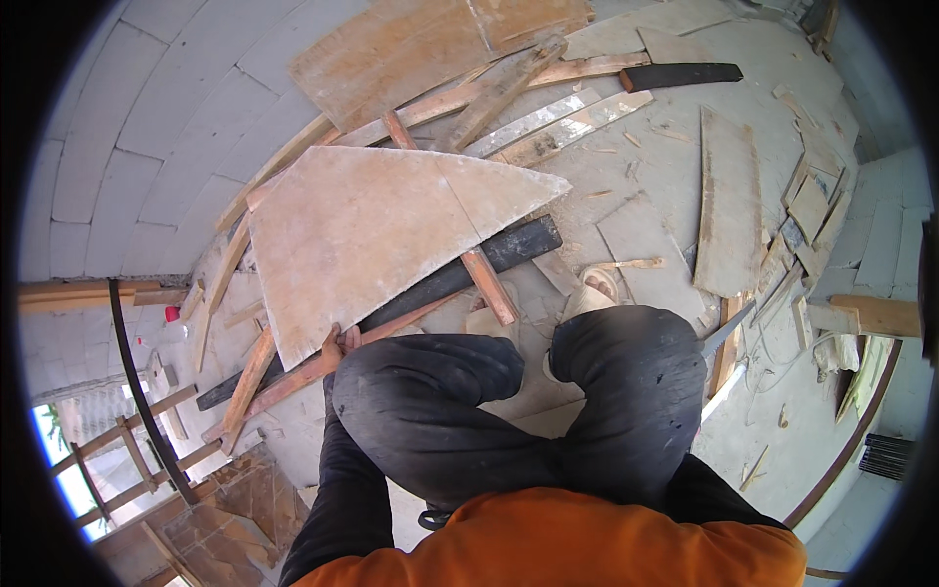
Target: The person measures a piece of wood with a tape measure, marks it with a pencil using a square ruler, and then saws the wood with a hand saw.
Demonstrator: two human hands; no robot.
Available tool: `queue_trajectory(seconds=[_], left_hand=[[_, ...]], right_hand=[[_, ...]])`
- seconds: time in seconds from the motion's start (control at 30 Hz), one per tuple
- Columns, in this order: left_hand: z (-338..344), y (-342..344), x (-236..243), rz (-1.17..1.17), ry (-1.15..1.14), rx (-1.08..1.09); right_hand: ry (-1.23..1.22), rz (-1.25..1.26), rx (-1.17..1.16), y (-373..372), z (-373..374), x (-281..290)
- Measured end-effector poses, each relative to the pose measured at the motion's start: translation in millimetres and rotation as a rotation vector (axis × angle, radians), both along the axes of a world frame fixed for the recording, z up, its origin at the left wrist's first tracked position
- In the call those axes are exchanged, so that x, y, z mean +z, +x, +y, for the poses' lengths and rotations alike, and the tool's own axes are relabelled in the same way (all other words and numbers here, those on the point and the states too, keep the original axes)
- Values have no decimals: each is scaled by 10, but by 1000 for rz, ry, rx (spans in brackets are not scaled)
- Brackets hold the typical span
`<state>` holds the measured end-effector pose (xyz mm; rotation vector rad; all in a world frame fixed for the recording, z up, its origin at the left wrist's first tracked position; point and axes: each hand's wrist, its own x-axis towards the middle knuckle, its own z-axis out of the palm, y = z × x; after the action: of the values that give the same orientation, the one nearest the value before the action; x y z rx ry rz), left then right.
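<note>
A large, pale plywood board (362,215), cut to a slanted, pointed shape, lies over lengths of timber in front of me. A straight line runs across it near its pointed end. My left hand (339,346) is at the board's near edge, left of my left knee, its fingers closed on that edge. Under the board are a black-coated beam (514,245) and a reddish wooden batten (489,284). My right arm goes down behind my right thigh, and the hand is hidden. A handsaw blade (729,331) sticks out beside my right knee; its handle is out of sight.
Another plywood sheet (391,59) leans near the block wall (127,127). Loose planks (509,93) and a dark beam (682,76) lie beyond the board. A long plank (729,201) and scrap wood (812,205) are at the right. A wooden frame (132,450) stands lower left.
</note>
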<state>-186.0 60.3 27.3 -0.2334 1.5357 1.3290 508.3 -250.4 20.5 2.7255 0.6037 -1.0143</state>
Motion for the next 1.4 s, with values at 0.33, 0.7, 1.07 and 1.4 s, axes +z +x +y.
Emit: queue_trajectory(seconds=[0.33,0.7,1.07,1.4], left_hand=[[124,-509,-178,-106,149,-237],[209,61,-258,-166,102,-195],[-2,614,-376,-113,459,30],[-279,1037,476,2,27,-282]], right_hand=[[15,24,199,-253,382,-91],[166,23,24,201,-201,-428],[1068,-398,-265,794,25,1949],[1713,-285,62,-282,1376,4451]])
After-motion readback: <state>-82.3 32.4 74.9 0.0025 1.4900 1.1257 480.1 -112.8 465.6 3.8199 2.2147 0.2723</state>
